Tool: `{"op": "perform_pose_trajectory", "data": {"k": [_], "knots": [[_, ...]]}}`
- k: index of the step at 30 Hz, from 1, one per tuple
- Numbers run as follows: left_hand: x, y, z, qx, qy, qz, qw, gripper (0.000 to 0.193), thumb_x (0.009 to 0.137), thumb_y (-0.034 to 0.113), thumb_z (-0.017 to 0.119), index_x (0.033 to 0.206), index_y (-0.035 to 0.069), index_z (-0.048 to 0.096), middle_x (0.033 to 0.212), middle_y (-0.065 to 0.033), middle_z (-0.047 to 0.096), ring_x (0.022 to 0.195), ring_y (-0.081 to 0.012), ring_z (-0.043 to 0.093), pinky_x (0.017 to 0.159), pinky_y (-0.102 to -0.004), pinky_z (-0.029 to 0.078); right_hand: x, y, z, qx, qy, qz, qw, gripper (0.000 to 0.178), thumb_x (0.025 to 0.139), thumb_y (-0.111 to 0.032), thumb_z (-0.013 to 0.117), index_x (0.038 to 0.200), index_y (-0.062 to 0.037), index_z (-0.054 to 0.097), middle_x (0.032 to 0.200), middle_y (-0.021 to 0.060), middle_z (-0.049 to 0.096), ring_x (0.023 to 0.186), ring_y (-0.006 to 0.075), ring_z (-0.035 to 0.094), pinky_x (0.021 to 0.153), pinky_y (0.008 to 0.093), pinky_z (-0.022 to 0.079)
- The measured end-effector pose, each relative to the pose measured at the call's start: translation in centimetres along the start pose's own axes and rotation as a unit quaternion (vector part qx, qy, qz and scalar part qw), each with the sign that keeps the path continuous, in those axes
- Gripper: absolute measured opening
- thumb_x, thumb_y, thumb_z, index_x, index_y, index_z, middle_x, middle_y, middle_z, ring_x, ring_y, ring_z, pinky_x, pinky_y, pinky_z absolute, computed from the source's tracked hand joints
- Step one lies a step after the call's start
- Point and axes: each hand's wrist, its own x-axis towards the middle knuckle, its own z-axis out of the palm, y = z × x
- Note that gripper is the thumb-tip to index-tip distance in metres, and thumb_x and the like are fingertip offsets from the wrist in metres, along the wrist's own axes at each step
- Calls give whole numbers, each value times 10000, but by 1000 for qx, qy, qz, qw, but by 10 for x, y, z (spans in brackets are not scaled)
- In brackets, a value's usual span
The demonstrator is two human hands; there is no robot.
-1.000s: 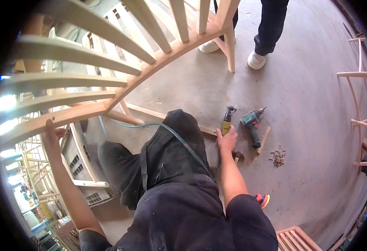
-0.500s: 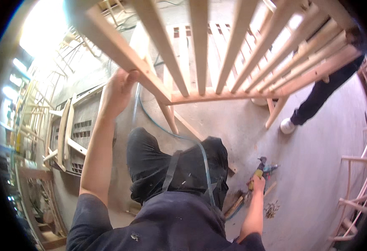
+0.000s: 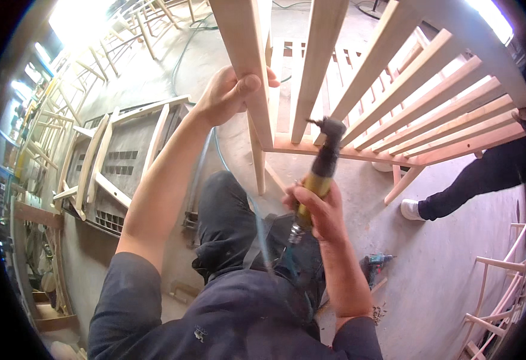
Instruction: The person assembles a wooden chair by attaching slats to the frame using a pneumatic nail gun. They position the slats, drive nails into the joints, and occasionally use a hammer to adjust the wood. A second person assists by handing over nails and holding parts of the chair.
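Note:
A pale wooden slatted frame (image 3: pixel 344 152), like the back of a bench or chair, stands upright before me. Around its left post (image 3: pixel 252 99) my left hand (image 3: pixel 232 96) is closed, with the thumb on the near face and fingertips showing past the far edge. My right hand (image 3: pixel 320 207) is wrapped round the yellow body of an angle-head air drill (image 3: pixel 322 163). The drill's black head is up in front of the lower slats, its thin bit pointing left. The bit looks apart from the wood, though depth is hard to judge.
At the right, another person's hand (image 3: pixel 524 116) touches the frame; their dark-trousered leg (image 3: pixel 479 179) stands below. A teal cordless drill (image 3: pixel 376 261) and small loose pieces (image 3: pixel 380 312) lie on the floor. An air hose (image 3: pixel 221 150) crosses left. Wooden frames (image 3: pixel 98 168) lie leftward; more stand right (image 3: pixel 503 264).
My right hand has lifted the angle-head air drill from near the floor at the right to in front of the slats. The frame's left post and my left hand appear further right.

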Motion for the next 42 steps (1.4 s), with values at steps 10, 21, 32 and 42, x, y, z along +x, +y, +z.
{"op": "perform_pose_trajectory", "data": {"k": [10, 21, 32, 42], "knots": [[-5, 5, 8, 26, 45, 35, 998, 931, 817, 906, 478, 1124, 57, 706, 1018, -76, 727, 934, -170, 701, 739, -312, 556, 39, 19, 48, -10, -6, 38, 999, 246, 908, -105, 691, 1088, -27, 543, 960, 153, 711, 811, 229, 740, 719, 342, 590], [-3, 2, 6, 6, 27, 22, 999, 870, 836, 871, 514, 1033, 52, 730, 969, -66, 717, 914, -179, 696, 779, -331, 545, 45, 30, 71, -120, 92, -43, 988, 277, 908, -110, 727, 1073, 12, 540, 899, 75, 666, 747, 142, 693, 688, 287, 565], [-4, 0, 4, -10, 23, 22, 999, 838, 852, 844, 528, 1012, 46, 731, 965, -82, 718, 931, -195, 701, 809, -337, 541, 61, -22, 42, -213, -33, 62, 974, 244, 862, -129, 749, 996, -8, 585, 826, 76, 675, 725, 177, 725, 667, 294, 586], [-3, 11, 0, -5, -23, -17, 1000, 947, 796, 902, 506, 1183, 49, 644, 1043, -97, 707, 960, -165, 710, 792, -284, 594, 60, -12, 48, -177, -33, 65, 982, 210, 879, -84, 726, 1003, 1, 579, 859, 89, 695, 733, 162, 725, 672, 290, 588]]}}
